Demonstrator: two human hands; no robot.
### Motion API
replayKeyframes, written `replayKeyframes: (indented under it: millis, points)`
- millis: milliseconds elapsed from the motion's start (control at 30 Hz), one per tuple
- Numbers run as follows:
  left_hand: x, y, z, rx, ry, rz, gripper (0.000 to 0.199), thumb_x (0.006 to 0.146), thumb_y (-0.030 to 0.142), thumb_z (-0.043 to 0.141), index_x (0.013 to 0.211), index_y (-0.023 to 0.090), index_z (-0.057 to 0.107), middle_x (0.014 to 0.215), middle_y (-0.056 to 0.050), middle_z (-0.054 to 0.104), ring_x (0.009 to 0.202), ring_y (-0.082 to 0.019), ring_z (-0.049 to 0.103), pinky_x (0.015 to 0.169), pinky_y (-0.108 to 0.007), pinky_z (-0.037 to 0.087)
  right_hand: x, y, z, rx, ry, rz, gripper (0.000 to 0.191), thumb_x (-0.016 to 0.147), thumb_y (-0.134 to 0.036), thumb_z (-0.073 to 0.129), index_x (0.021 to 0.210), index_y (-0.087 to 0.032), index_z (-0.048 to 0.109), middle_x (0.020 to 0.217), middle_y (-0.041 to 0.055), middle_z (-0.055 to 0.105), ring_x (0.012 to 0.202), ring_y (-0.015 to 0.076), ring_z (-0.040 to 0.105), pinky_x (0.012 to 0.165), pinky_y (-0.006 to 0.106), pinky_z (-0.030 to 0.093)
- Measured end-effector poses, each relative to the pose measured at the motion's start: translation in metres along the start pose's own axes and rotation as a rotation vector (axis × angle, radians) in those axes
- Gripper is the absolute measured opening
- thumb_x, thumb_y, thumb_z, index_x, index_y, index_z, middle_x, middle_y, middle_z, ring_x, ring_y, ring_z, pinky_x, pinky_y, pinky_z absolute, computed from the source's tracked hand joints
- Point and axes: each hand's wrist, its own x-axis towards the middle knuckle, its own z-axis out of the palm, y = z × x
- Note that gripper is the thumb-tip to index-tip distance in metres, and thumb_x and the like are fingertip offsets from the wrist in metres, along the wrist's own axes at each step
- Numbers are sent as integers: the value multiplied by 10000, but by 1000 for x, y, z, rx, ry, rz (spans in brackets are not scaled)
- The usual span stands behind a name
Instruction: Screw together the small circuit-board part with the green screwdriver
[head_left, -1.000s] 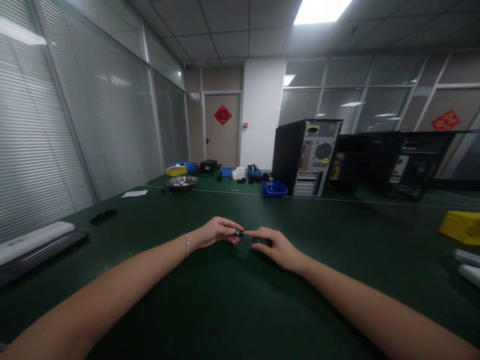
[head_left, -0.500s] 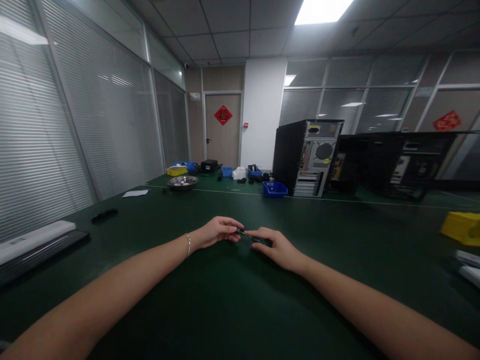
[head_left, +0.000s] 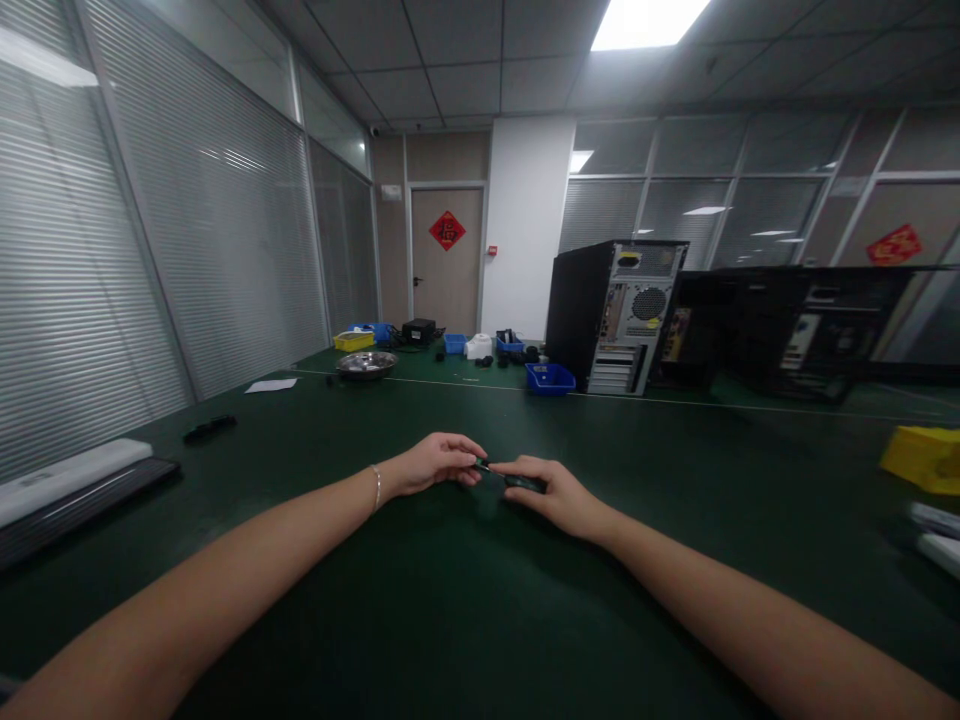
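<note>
Above the middle of the dark green table [head_left: 450, 620], my left hand [head_left: 439, 465] pinches a small dark green part [head_left: 481, 463] between thumb and fingers. My right hand [head_left: 551, 490] is closed on a dark-handled screwdriver [head_left: 525, 483], its forefinger stretched along the shaft. The thin metal shaft points left and its tip meets or nearly meets the small part; exact contact is too small to tell. A bracelet circles the left wrist.
Farther back stand a metal bowl [head_left: 366, 365], a blue bin [head_left: 550, 378] and a black computer case [head_left: 615, 315]. A keyboard [head_left: 90, 508] and a dark object [head_left: 210, 429] lie left. A yellow bin [head_left: 922, 459] sits at the right edge.
</note>
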Motion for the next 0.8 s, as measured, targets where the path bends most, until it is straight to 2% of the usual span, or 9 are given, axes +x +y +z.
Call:
replayKeyframes:
  millis: [100,233,333,500,667,800]
  points:
    - [0,0,2,-43,3,12,295,753,207,674,1016,105,587,905,-107,667,832,-181,659,839,-348,480,0,-1,0,-3,16,11,398,867,-294,559,1263,-297,520,1023,24,613,905,188,559,824,323,436]
    - [3,-3,3,-137,70,59,249,737,154,686,948,125,558,934,-91,651,888,-203,657,905,-390,449,-1,-3,0,22,53,27,393,876,-300,539,1268,-279,518,1058,38,616,926,200,559,832,335,432]
    - [5,-4,1,-167,127,83,244,697,87,704,883,126,550,941,-71,635,905,-189,649,931,-363,427,-1,-5,0,44,78,43,387,880,-302,529,1266,-284,518,1094,36,611,944,206,560,816,337,437]
    - [7,-6,-3,-94,213,65,286,645,42,717,876,133,574,947,-65,634,863,-152,628,870,-316,438,-2,-11,-1,54,84,83,386,875,-291,533,1261,-280,525,1135,41,604,979,214,556,841,352,439]
    - [8,-8,-3,-104,178,121,262,638,46,719,850,128,589,1064,-106,627,993,-184,588,926,-330,407,-1,-10,-1,51,96,73,383,873,-275,539,1256,-269,530,1158,46,601,1012,211,549,878,361,429]
    - [8,-9,-4,-81,163,122,338,673,79,706,974,144,566,1100,-111,613,946,-175,607,849,-308,444,-1,-7,1,41,113,49,377,871,-272,546,1247,-266,538,1151,43,607,1019,210,550,892,359,422]
